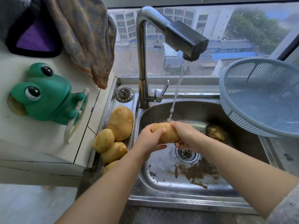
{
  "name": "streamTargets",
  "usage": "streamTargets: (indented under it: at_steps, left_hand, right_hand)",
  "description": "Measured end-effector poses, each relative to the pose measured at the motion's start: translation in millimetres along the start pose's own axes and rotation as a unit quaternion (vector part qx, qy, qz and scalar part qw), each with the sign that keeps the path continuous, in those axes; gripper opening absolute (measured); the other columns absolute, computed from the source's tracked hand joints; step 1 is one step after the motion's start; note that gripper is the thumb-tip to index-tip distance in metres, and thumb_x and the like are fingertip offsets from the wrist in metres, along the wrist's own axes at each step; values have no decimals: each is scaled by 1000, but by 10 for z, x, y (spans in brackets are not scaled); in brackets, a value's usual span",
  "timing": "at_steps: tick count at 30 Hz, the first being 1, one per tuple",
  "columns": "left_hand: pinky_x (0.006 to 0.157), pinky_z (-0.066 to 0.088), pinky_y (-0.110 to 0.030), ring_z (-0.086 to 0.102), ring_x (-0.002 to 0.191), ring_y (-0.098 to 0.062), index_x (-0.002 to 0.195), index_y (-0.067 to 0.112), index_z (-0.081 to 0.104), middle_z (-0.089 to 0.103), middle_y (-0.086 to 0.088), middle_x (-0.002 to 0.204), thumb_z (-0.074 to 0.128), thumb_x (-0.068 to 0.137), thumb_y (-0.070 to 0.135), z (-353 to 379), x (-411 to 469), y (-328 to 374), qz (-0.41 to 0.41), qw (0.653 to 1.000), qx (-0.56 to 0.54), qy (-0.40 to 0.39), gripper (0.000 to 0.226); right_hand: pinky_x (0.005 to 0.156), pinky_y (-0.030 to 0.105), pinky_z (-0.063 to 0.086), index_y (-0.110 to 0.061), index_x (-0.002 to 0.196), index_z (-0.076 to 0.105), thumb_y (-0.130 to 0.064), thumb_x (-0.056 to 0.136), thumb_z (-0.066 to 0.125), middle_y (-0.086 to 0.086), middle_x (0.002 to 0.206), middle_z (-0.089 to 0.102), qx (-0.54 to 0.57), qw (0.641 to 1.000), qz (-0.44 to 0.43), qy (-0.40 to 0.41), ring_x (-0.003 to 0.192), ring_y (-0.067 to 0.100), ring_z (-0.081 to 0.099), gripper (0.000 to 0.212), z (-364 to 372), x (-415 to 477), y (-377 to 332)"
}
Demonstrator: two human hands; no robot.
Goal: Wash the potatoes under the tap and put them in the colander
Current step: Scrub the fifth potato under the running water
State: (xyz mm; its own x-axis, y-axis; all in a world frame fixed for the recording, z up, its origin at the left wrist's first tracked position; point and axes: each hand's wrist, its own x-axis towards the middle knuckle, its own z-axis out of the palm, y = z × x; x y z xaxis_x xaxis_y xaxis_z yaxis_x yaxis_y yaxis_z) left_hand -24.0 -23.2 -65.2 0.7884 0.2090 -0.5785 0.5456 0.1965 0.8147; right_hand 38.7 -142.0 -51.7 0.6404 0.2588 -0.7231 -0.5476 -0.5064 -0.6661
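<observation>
**Inspector:** The item under wash is to be located.

**Recorder:** An oblong yellow-skinned potato [165, 133] is held over the basin of the stainless-steel sink [161, 198], directly under the water stream [177, 92] from the angular chrome tap [187, 39]. Its left end is gripped by the left hand [149, 140] and its right end by the right hand [186, 136]. The fingers [175, 126] of both are curled round it, none spread.

**Inspector:** Handling properties are to be stated.

**Recorder:** It is judged firm, moderately heavy and, being wet, slippery. A wrap-around hold across the thick middle is advised for the carry, since a pinch at a tapered end is likely to slip.

**Inspector:** Containers and contents?

**Recorder:** The round blue-grey plastic mesh colander [234, 113] is set at the sink's right rear corner, overhanging the rim; no potato is seen in it. In the basin, one soil-crusted potato [216, 132] lies near the right wall. Brown soil residue [199, 171] is spread beside the drain strainer [186, 153]. Four pale potatoes [120, 122] are heaped on the steel ledge along the sink's left edge, touching one another. The nearest is partly hidden by the left forearm.

**Inspector:** Status?

**Recorder:** Washing is judged in hand; no transfer to the colander is yet recorded.
</observation>
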Motion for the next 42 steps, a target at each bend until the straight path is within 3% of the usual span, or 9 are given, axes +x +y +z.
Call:
streamTargets:
  at_steps: [6, 10, 15, 19, 24, 29, 34, 39, 42]
  left_hand:
    - [75, 61, -35, 61, 109, -31, 133, 13, 48, 52, -15, 125, 53, 97, 13, -20, 49, 21, -20, 999, -22, -32, 36]
    - [73, 61, -33, 59, 108, -29, 125, 16, 49, 53, -13, 123, 52, 99, 26, 11, 65, 39, -27, 999, -21, 20, 28]
    - [75, 59, -42, 60, 106, -36, 115, 13, 45, 52, -19, 114, 36, 104, 37, -30, 113, 56, -105, 982, -122, 95, 28]
    - [74, 60, -40, 64, 100, -36, 128, 12, 41, 52, -22, 122, 31, 105, 40, 29, 89, 34, -108, 985, -120, 61, 38]
    - [71, 60, -32, 69, 93, -29, 139, 25, 32, 50, -17, 125, 41, 104, 28, 115, 22, 29, -50, 992, -114, -37, 36]
    - [69, 60, -31, 70, 89, -30, 143, 17, 32, 55, -25, 125, 35, 106, 27, 79, 39, 10, -58, 989, -138, -5, 39]
    - [70, 60, -28, 71, 87, -27, 142, 16, 32, 58, -19, 114, 35, 106, 29, 145, 13, -6, -22, 994, -101, 21, 38]
    - [75, 60, -33, 70, 85, -29, 142, 14, 32, 59, -23, 116, 34, 106, 27, 86, -6, -10, -43, 992, -117, 22, 38]
    - [70, 61, -29, 71, 77, -25, 139, 15, 33, 62, -21, 108, 36, 106, 26, 130, -38, 19, -33, 993, -111, 16, 35]
  right_hand:
    - [50, 24, 36, -15, 91, 48, -42, 101, 37, 7, 65, 48, 29, 999, 16, 1, 47, 14, 45, 30, -14, 34, -21]
    - [53, 25, 37, -16, 93, 51, -40, 99, 38, 7, 66, 49, 2, 1000, -1, -4, 49, 14, 46, 28, 30, 42, -52]
    - [65, 27, 51, -28, 134, 45, -25, 100, 50, 14, 101, 60, 37, 983, -97, -151, 63, 16, 61, 35, -40, -30, 33]
    - [59, 18, 53, -29, 142, 36, -23, 91, 65, 3, 97, 62, -127, 972, -193, -40, 61, 7, 63, 59, 13, -21, 109]
    - [52, 17, 45, -30, 125, 48, -38, 93, 59, -2, 102, 56, -50, 973, -216, 71, 77, 10, 58, 35, 10, 59, 135]
    - [64, 20, 52, -34, 138, 38, -24, 92, 63, -1, 101, 55, -104, 969, -223, -37, 70, 9, 58, 53, -92, 36, 122]
    - [55, 15, 47, -31, 126, 46, -32, 89, 65, 0, 103, 56, -58, 969, -239, 30, 73, 8, 55, 41, 16, 91, 157]
    - [65, 22, 53, -26, 139, 43, -17, 90, 64, 4, 107, 55, -51, 975, -209, -46, 69, 12, 59, 54, -34, 96, 162]
    - [59, 18, 51, -27, 134, 46, -22, 88, 67, 3, 109, 56, -85, 967, -239, 10, 70, 11, 60, 50, -35, 85, 149]
